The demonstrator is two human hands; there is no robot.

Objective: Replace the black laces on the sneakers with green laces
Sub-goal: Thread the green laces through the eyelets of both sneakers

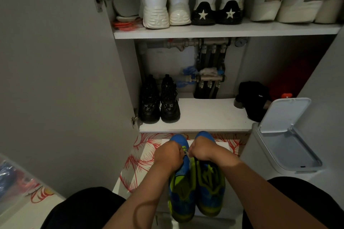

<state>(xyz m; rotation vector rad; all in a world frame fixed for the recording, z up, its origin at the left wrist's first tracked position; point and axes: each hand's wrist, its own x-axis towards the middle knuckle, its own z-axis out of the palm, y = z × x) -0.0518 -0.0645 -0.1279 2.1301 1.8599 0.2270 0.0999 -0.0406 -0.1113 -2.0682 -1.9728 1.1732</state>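
Head view, near to far. Two knees in black fabric at the bottom edge, forearms running forward between them.

Two blue and green sneakers side by side on the floor between the knees, toes pointing away: left sneaker [181, 191], right sneaker [210, 189]. No black lace visible on either; what shows is green. Judgement: swap is at the tail end, likely tightening or tying on the left sneaker.

Left hand [168, 154] and right hand [203, 149] are both fisted, knuckles up, meeting over the forward lace area of the left sneaker. A short bit of green lace [184, 148] shows in the gap between the fists. Both appear to pinch it, but the fingertips are hidden, so exact grip can't be confirmed.

Next move, as I read it: pull slack even, cinch, knot. Needs equal tension both sides and a check that the right sneaker's lacing matches.

Under the sneakers: floor covering with a red floral pattern [141, 154]. One white bin [284, 147] to the right, lid up.

Open cabinet beyond. Lower shelf [204, 115]: one pair of black sneakers [160, 100], i.e. 2 shoes, plus a dark bundle at right, contents unclear. Pipework at the back.

Upper shelf [223, 30]: 6 pale shoes in 3 pairs, heels out; the middle pair has black heels with stars.
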